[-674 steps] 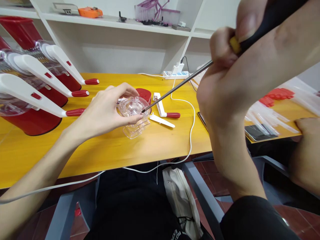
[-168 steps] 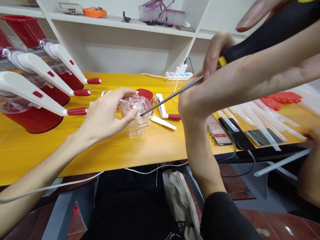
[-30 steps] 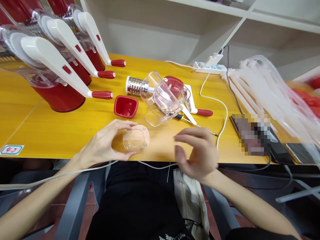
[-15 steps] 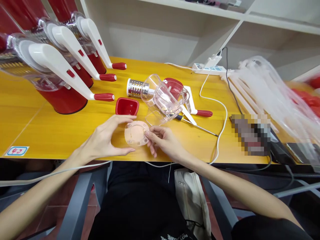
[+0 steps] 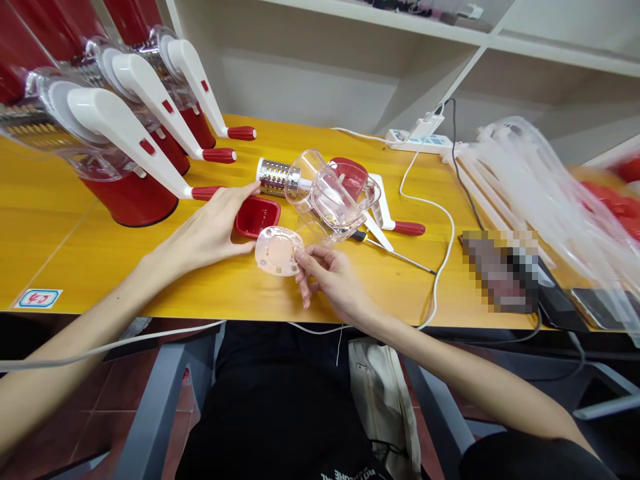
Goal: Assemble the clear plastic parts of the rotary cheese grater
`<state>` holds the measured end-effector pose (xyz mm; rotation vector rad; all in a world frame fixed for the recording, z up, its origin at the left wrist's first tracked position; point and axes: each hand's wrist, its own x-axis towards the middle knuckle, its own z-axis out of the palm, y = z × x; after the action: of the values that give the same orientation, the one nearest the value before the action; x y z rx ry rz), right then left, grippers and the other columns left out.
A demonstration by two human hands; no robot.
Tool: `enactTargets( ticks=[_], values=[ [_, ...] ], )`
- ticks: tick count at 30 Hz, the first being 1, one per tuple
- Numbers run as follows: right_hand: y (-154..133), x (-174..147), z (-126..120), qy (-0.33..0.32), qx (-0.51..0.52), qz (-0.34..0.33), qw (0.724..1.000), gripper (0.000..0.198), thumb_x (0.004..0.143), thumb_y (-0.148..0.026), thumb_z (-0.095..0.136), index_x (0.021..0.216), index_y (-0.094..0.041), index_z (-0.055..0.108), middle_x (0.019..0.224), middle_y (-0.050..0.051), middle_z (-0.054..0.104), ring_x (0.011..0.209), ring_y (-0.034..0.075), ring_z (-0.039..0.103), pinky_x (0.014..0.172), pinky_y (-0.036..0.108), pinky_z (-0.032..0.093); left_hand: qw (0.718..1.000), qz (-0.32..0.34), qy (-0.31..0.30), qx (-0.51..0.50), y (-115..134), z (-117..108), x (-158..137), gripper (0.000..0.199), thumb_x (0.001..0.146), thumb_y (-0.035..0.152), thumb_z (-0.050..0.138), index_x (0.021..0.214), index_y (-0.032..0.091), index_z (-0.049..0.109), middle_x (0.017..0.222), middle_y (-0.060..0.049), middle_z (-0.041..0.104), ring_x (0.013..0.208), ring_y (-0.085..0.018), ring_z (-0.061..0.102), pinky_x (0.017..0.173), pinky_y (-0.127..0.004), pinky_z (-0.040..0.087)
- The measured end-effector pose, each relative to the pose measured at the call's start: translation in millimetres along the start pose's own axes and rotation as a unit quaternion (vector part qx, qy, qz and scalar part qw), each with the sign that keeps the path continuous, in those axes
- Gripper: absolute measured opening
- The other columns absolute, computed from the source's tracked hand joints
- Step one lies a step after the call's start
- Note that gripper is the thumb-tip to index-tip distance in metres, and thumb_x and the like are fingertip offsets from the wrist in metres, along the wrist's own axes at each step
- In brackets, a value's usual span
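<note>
My right hand point(image 5: 333, 277) pinches the right edge of a clear, roughly round plastic plate point(image 5: 278, 251) with small holes or posts around its rim, held above the table's front part. My left hand point(image 5: 215, 223) reaches around the left side of a small red cup point(image 5: 257, 217), thumb and fingers spread; whether it touches the cup I cannot tell. Behind the cup lies a perforated metal grater drum point(image 5: 274, 177). Right of it, a clear plastic housing point(image 5: 335, 200) rests against a red part point(image 5: 349, 176).
Several assembled red and white rotary graters point(image 5: 135, 200) stand at the left, cranks pointing toward me. A white crank point(image 5: 381, 203) and a screwdriver point(image 5: 400, 253) lie right of the housing. A white cable point(image 5: 445, 217), a power strip point(image 5: 419, 139) and plastic bags point(image 5: 530, 173) are farther right.
My left hand has moved away from the plate, up and left to the red cup. The plate, in my right hand, has risen slightly in view.
</note>
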<state>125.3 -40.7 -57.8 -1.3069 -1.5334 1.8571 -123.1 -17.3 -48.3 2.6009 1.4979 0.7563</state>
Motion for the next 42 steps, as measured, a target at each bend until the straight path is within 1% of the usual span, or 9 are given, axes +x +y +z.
enactTargets(
  ticks=[4, 7, 12, 15, 18, 25, 30, 36, 42],
  values=[
    [0, -1, 7, 0.006, 0.013, -0.015, 1.000, 0.069, 0.090, -0.058, 0.039, 0.125, 0.001, 0.045, 0.085, 0.001, 0.052, 0.079, -0.019, 0.039, 0.073, -0.010, 0.039, 0.999, -0.016, -0.007, 0.029, 3, -5, -7, 0.090, 0.082, 0.045, 0.077, 0.157, 0.018, 0.036, 0.145, -0.017, 0.058, 0.130, -0.037, 0.059, 0.110, -0.054, 0.050],
    [-1, -3, 13, 0.003, 0.019, -0.029, 0.999, 0.069, 0.090, -0.058, 0.039, 0.124, 0.001, 0.045, 0.085, 0.001, 0.052, 0.078, -0.019, 0.039, 0.072, -0.010, 0.039, 0.999, -0.017, 0.003, 0.038, 11, -8, -20, 0.089, 0.081, 0.048, 0.077, 0.155, 0.017, 0.039, 0.144, -0.017, 0.058, 0.132, -0.038, 0.057, 0.110, -0.053, 0.050],
    [-7, -1, 23, -0.001, 0.011, -0.054, 0.998, 0.068, 0.090, -0.058, 0.039, 0.123, 0.001, 0.045, 0.083, 0.001, 0.052, 0.076, -0.019, 0.039, 0.070, -0.011, 0.038, 0.997, -0.053, 0.026, 0.042, 26, -2, -40, 0.085, 0.081, 0.045, 0.078, 0.153, 0.019, 0.041, 0.138, -0.014, 0.062, 0.124, -0.036, 0.060, 0.106, -0.052, 0.053],
    [-10, 3, 25, 0.006, -0.001, -0.071, 0.997, 0.069, 0.090, -0.059, 0.040, 0.124, 0.001, 0.045, 0.082, 0.001, 0.052, 0.075, -0.019, 0.039, 0.069, -0.011, 0.038, 0.995, -0.088, 0.047, 0.027, 28, 8, -46, 0.088, 0.080, 0.044, 0.080, 0.153, 0.019, 0.039, 0.135, -0.014, 0.064, 0.120, -0.035, 0.061, 0.104, -0.051, 0.055],
    [-13, 7, 25, 0.012, -0.016, -0.087, 0.996, 0.071, 0.088, -0.061, 0.041, 0.123, 0.001, 0.046, 0.082, 0.000, 0.052, 0.073, -0.019, 0.038, 0.068, -0.011, 0.037, 0.991, -0.113, 0.069, 0.003, 27, 16, -49, 0.092, 0.078, 0.045, 0.083, 0.154, 0.022, 0.037, 0.141, -0.015, 0.060, 0.125, -0.034, 0.062, 0.105, -0.049, 0.055],
    [-15, 10, 24, 0.033, -0.050, -0.109, 0.992, 0.072, 0.087, -0.064, 0.043, 0.118, 0.001, 0.046, 0.081, 0.000, 0.052, 0.070, -0.020, 0.037, 0.065, -0.012, 0.035, 0.980, -0.178, 0.059, -0.060, 32, 18, -51, 0.096, 0.078, 0.051, 0.082, 0.156, 0.027, 0.031, 0.143, -0.013, 0.062, 0.124, -0.034, 0.068, 0.102, -0.047, 0.059],
    [-18, 12, 24, 0.052, -0.078, -0.133, 0.987, 0.080, 0.085, -0.072, 0.038, 0.117, 0.000, 0.047, 0.080, 0.001, 0.052, 0.068, -0.020, 0.037, 0.063, -0.011, 0.034, 0.978, -0.190, 0.068, -0.042, 36, 19, -50, 0.096, 0.077, 0.049, 0.084, 0.155, 0.026, 0.033, 0.140, -0.013, 0.064, 0.123, -0.035, 0.069, 0.101, -0.047, 0.059],
    [-21, 12, 21, 0.078, -0.133, -0.161, 0.975, 0.086, 0.083, -0.077, 0.038, 0.119, 0.000, 0.048, 0.082, 0.001, 0.054, 0.067, -0.020, 0.038, 0.061, -0.010, 0.033, 0.983, -0.171, 0.062, -0.008, 40, 21, -46, 0.091, 0.079, 0.052, 0.082, 0.152, 0.024, 0.037, 0.149, -0.015, 0.058, 0.131, -0.036, 0.063, 0.097, -0.046, 0.060],
    [-19, 11, 17, 0.094, -0.212, -0.185, 0.955, 0.084, 0.087, -0.076, 0.030, 0.118, 0.000, 0.050, 0.083, 0.003, 0.055, 0.070, -0.020, 0.036, 0.063, -0.010, 0.030, 0.983, -0.168, 0.075, 0.014, 40, 26, -46, 0.082, 0.078, 0.051, 0.083, 0.144, 0.022, 0.044, 0.145, -0.016, 0.061, 0.128, -0.036, 0.065, 0.092, -0.044, 0.061]
  ],
)
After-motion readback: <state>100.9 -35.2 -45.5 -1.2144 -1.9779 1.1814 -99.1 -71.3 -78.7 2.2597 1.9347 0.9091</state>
